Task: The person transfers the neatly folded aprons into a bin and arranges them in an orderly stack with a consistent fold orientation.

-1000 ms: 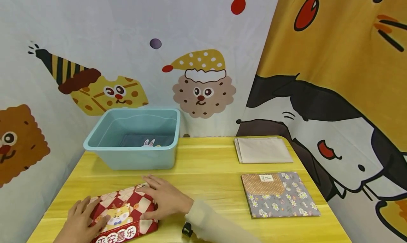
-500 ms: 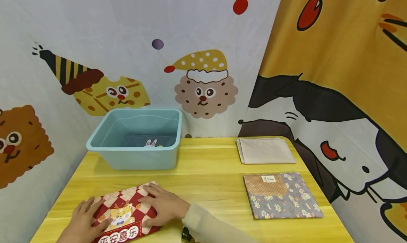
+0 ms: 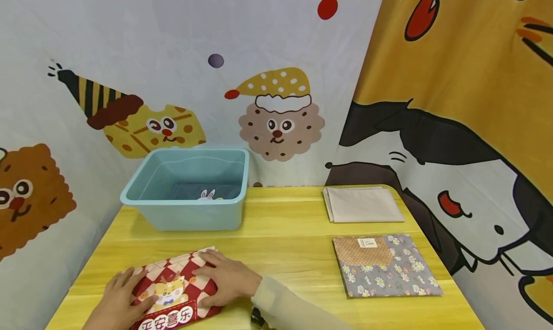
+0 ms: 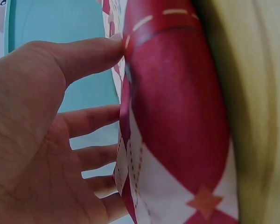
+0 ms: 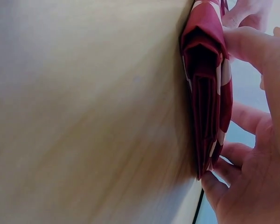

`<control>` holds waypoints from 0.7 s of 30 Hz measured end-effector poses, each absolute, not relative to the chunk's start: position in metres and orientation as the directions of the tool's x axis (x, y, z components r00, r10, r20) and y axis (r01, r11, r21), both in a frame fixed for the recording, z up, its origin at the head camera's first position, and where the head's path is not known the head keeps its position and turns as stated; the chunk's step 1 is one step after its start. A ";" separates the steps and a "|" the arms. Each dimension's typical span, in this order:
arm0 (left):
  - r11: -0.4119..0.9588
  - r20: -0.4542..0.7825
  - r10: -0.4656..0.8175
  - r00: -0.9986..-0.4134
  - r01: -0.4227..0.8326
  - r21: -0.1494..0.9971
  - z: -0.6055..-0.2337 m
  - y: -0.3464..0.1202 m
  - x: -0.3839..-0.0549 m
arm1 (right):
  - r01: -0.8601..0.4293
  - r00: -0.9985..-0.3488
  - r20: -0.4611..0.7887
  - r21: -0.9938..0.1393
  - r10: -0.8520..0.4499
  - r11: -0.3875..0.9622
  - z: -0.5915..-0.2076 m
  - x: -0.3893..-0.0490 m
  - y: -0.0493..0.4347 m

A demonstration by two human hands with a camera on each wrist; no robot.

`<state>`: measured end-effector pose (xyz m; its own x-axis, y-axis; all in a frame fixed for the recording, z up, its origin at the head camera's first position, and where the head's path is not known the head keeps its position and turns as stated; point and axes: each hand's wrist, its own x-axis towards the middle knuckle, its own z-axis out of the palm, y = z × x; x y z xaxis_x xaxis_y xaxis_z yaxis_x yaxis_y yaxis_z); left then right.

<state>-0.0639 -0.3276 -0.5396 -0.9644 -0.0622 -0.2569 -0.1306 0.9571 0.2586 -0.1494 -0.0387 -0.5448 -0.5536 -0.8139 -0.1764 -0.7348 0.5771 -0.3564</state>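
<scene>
A folded cloth (image 3: pixel 170 282) lies at the front left of the table, red and cream checked with a cartoon animal and a band of white characters. My left hand (image 3: pixel 115 299) rests on its left end, fingers spread. On its right end lies my right hand (image 3: pixel 231 278), fingers spread and touching the top. In the left wrist view, the left thumb and fingers (image 4: pixel 95 119) reach onto the upper face of the cloth (image 4: pixel 177 102), nearly straight. Stacked red layers of the cloth (image 5: pixel 207 100) show edge-on in the right wrist view, beside the right hand (image 5: pixel 261 140).
A light blue basin (image 3: pixel 198 215) stands behind the cloth, with a dark blue folded piece (image 3: pixel 186 191) bearing a rabbit picture inside. To the right lie a beige folded cloth (image 3: pixel 364 205) and a grey daisy-patterned folded cloth (image 3: pixel 389 267). A printed curtain (image 3: pixel 276 42) hangs behind the table.
My right hand has slid slightly toward me, so the cloth's far right corner now shows. The left hand stays on the left end. The head view has shifted slightly.
</scene>
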 end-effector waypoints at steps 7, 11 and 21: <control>0.953 -0.266 -0.061 -0.962 -0.135 0.270 -0.536 -0.316 -0.066 | -0.706 -0.562 -0.178 -0.406 -0.808 0.581 -0.540 -0.149 -0.027; 0.953 -0.253 -0.053 -0.966 -0.125 0.277 -0.536 -0.307 -0.068 | -0.699 -0.569 -0.174 -0.411 -0.804 0.584 -0.540 -0.148 -0.016; 0.946 -0.198 -0.007 -0.980 -0.070 0.317 -0.531 -0.284 -0.075 | -0.689 -0.586 -0.162 -0.416 -0.794 0.593 -0.540 -0.149 0.008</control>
<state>-0.0746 -0.2839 -0.5314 -0.9802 -0.0066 -0.1979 -0.0704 0.9457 0.3175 -0.1491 0.0082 -0.5404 -0.5859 -0.7940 -0.1618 -0.6891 0.5933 -0.4160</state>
